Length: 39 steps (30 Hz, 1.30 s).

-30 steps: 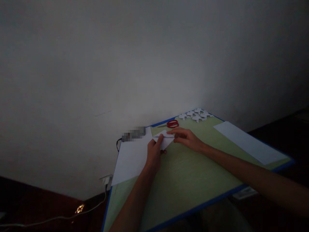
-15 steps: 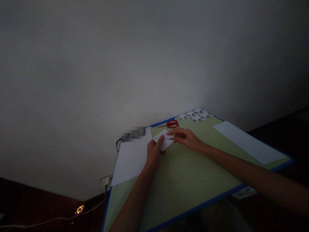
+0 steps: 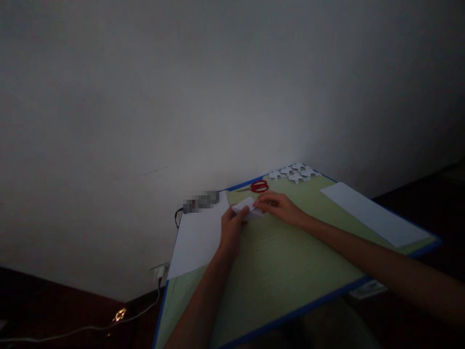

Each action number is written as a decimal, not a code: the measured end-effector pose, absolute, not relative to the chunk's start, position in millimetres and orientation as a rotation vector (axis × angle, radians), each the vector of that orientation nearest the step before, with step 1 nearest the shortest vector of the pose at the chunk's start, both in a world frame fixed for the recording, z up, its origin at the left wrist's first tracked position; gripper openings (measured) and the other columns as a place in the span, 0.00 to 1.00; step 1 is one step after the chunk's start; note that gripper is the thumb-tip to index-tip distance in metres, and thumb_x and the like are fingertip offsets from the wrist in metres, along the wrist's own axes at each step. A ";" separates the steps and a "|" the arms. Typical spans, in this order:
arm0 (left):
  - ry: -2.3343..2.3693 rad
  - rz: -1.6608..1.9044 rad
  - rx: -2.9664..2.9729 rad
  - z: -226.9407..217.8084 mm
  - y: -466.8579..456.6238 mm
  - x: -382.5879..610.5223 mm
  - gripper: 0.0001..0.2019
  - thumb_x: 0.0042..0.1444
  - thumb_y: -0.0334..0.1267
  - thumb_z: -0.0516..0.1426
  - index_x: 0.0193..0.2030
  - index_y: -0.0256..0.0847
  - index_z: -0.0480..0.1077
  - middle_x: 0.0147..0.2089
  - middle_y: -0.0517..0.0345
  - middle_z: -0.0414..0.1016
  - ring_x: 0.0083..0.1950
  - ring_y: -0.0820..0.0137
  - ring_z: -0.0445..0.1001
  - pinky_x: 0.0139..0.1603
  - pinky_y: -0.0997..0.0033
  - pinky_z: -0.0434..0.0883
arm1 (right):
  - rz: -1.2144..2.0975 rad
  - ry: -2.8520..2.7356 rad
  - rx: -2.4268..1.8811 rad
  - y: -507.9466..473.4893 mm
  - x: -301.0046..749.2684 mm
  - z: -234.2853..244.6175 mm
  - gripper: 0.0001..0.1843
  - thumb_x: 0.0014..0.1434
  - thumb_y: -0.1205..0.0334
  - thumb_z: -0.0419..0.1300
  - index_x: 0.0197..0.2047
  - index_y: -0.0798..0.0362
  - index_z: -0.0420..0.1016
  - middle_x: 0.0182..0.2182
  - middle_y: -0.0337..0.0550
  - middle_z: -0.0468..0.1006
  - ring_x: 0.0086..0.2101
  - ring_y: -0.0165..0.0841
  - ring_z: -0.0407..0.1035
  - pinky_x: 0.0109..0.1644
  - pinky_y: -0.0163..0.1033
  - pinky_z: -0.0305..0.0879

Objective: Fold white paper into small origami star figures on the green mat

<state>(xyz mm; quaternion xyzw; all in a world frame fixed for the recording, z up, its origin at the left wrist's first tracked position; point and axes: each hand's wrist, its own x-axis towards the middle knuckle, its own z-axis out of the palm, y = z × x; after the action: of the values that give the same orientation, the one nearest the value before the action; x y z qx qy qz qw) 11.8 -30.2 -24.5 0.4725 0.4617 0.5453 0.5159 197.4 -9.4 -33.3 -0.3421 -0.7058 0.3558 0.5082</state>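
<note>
Scissors point(image 3: 253, 187) and paper stars point(image 3: 297, 178) lie beyond the left hand point(image 3: 231, 225) and right hand point(image 3: 279, 207) (both pinching folded paper point(image 3: 245, 204)).

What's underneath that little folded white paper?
Some of the left hand shows under the folded paper, with green tabletop below; the paper covers the rest.

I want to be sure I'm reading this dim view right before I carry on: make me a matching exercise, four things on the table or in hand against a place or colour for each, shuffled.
Things:
1. Scissors
2. Folded paper
3. Paper stars
4. Long paper strip

Places or colours:
A. Grouped at the far corner of the table
B. Lying along the table's right side
C. Red handles
D. In the left hand

Pairs: 1-C, 2-D, 3-A, 4-B
</note>
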 end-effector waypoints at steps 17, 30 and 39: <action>0.992 1.232 1.297 -16.2 -38.7 15.1 0.24 0.42 0.41 0.71 0.46 0.40 0.74 0.40 0.52 0.82 0.38 0.65 0.79 0.41 0.68 0.72 | 0.911 -1.567 -0.889 -8.5 198.1 -30.7 0.17 0.56 0.48 0.68 0.39 0.53 0.78 0.28 0.37 0.74 0.29 0.31 0.65 0.32 0.36 0.59; 1.074 1.220 1.454 -19.2 -42.2 18.6 0.23 0.46 0.46 0.69 0.46 0.39 0.71 0.38 0.53 0.82 0.37 0.64 0.80 0.38 0.69 0.74 | 0.996 -1.556 -0.857 -10.6 193.9 -29.7 0.19 0.53 0.46 0.69 0.35 0.53 0.73 0.27 0.36 0.71 0.28 0.30 0.65 0.31 0.35 0.58; 1.042 1.207 1.522 -18.5 -42.4 15.5 0.21 0.49 0.45 0.68 0.47 0.38 0.72 0.38 0.53 0.82 0.38 0.64 0.79 0.39 0.70 0.73 | 1.024 -1.544 -0.834 -14.5 193.4 -24.4 0.17 0.52 0.51 0.70 0.39 0.53 0.75 0.27 0.35 0.70 0.28 0.29 0.64 0.31 0.36 0.57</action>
<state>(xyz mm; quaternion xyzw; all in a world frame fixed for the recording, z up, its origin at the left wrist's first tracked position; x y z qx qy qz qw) 15.5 -42.4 -18.5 0.6160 0.4217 0.4885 0.4518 193.4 -14.5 -24.4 -0.3490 -0.6460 0.4282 0.5268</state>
